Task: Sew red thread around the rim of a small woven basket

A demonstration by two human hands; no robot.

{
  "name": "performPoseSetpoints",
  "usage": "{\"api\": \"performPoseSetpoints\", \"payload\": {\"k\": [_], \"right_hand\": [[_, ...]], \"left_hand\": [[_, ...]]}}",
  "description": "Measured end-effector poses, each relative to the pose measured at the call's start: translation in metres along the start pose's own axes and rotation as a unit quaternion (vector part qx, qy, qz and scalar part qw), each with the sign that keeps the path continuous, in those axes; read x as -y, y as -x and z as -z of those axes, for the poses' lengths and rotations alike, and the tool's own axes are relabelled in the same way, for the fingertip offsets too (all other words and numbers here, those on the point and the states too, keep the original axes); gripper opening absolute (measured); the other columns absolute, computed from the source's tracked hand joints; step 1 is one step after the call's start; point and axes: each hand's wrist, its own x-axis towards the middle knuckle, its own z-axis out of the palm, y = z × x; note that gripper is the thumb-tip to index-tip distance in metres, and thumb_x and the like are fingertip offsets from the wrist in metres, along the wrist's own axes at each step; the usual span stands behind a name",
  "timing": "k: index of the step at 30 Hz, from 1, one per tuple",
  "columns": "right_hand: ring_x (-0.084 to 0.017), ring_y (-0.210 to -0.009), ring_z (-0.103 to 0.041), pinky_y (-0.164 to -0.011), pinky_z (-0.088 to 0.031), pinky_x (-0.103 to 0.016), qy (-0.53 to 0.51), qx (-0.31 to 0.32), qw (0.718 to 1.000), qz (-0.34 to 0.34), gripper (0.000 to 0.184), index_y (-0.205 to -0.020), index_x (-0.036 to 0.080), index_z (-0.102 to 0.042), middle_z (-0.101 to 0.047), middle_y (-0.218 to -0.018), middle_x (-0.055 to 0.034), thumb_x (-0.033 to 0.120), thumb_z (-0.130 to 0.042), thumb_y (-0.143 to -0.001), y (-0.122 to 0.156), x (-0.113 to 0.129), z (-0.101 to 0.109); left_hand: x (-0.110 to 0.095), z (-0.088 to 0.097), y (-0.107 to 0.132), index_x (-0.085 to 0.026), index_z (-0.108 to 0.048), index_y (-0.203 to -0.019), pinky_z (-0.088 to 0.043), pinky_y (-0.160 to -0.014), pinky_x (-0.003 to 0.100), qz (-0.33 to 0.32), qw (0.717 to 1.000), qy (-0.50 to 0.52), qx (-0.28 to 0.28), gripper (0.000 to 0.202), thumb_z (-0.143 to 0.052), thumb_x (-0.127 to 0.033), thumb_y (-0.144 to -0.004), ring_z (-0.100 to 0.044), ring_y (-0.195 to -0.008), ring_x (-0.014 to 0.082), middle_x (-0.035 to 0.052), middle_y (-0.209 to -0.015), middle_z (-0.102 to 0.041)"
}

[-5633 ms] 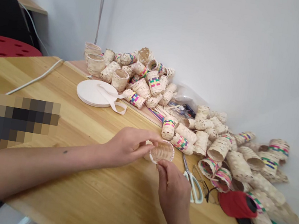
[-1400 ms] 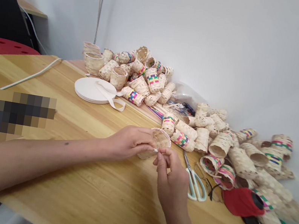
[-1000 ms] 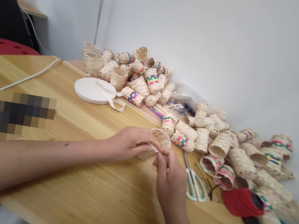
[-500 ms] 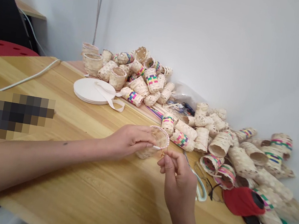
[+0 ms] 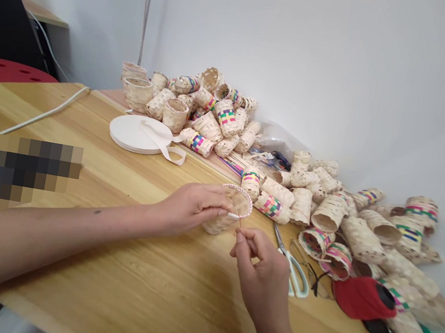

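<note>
My left hand (image 5: 192, 208) grips a small woven straw basket (image 5: 228, 211) with a white band stitched in red round its rim, holding it just above the wooden table (image 5: 136, 271). A thin red thread runs down from the rim to my right hand (image 5: 261, 275), which pinches it just below the basket, fingers closed. Whether a needle is in that pinch I cannot make out.
A heap of small woven baskets (image 5: 210, 113) lies by the wall, a second heap (image 5: 350, 222) to the right. A white tape roll (image 5: 139, 133), scissors (image 5: 294, 262), a red thread spool (image 5: 358, 296) and a white cable (image 5: 46, 114) also rest on the table.
My right hand has drawn away from the basket rim, down and toward me, pulling the red thread out. My left hand has kept its hold on the basket.
</note>
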Motion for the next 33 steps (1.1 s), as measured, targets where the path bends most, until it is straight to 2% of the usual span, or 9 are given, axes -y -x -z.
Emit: {"api": "performPoseSetpoints", "payload": {"k": [6,17,22,25,29,33], "right_hand": [[-0.010,-0.048,-0.053,-0.051,-0.036,-0.019,0.009,0.002,1.000,-0.003,0.017,-0.078,0.020,-0.059,-0.058,-0.056,0.0051,0.023,-0.047,-0.089,-0.0002,-0.0003,-0.0010],[-0.010,-0.047,-0.048,-0.050,-0.033,-0.021,0.020,0.007,1.000,-0.004,0.017,-0.075,0.020,-0.057,-0.054,-0.054,0.0052,0.023,-0.047,-0.088,0.0008,-0.0002,-0.0008],[-0.010,-0.045,-0.047,-0.049,-0.032,-0.021,0.005,0.004,1.000,-0.016,0.018,-0.074,0.019,-0.057,-0.054,-0.053,0.0053,0.024,-0.047,-0.089,0.0012,0.0019,-0.0028],[-0.009,-0.046,-0.050,-0.049,-0.035,-0.020,-0.043,0.014,0.998,-0.038,0.020,-0.075,0.020,-0.057,-0.056,-0.055,0.0051,0.027,-0.047,-0.090,0.0005,0.0012,-0.0029],[-0.011,-0.057,-0.060,-0.055,-0.044,-0.019,-0.132,0.051,0.986,-0.092,0.018,-0.087,0.020,-0.061,-0.065,-0.068,0.0022,0.034,-0.050,-0.090,-0.0013,-0.0045,0.0006],[-0.012,-0.055,-0.058,-0.052,-0.042,-0.020,-0.098,0.052,0.988,-0.108,0.023,-0.076,0.020,-0.061,-0.064,-0.064,0.0015,0.037,-0.052,-0.089,-0.0022,-0.0067,0.0009]], "left_hand": [[0.0011,-0.0008,0.0003,-0.016,-0.065,-0.096,-0.041,-0.087,0.028,-0.001,1.000,0.000,0.000,0.024,-0.044,-0.026,-0.094,-0.056,-0.090,0.0163,0.0050,-0.092,-0.062],[-0.0007,-0.0034,0.0025,-0.016,-0.066,-0.101,-0.041,-0.073,0.022,-0.016,1.000,-0.008,0.001,0.023,-0.045,-0.022,-0.094,-0.056,-0.085,0.0140,0.0045,-0.091,-0.061],[-0.0054,-0.0077,0.0048,-0.016,-0.066,-0.098,-0.040,-0.069,0.020,-0.034,0.999,-0.014,0.007,0.025,-0.044,-0.025,-0.095,-0.056,-0.081,0.0128,0.0046,-0.088,-0.061],[-0.0069,-0.0091,0.0054,-0.016,-0.066,-0.096,-0.040,-0.067,0.020,-0.043,0.999,-0.030,0.004,0.026,-0.043,-0.027,-0.096,-0.056,-0.078,0.0123,0.0046,-0.087,-0.061],[-0.0059,-0.0082,0.0047,-0.016,-0.066,-0.096,-0.040,-0.065,0.019,-0.050,0.997,-0.058,-0.019,0.024,-0.044,-0.025,-0.095,-0.055,-0.076,0.0116,0.0043,-0.086,-0.061],[-0.0056,-0.0085,0.0046,-0.015,-0.065,-0.097,-0.040,-0.067,0.020,-0.056,0.995,-0.074,-0.031,0.023,-0.043,-0.022,-0.095,-0.056,-0.079,0.0118,0.0045,-0.089,-0.062]]}}
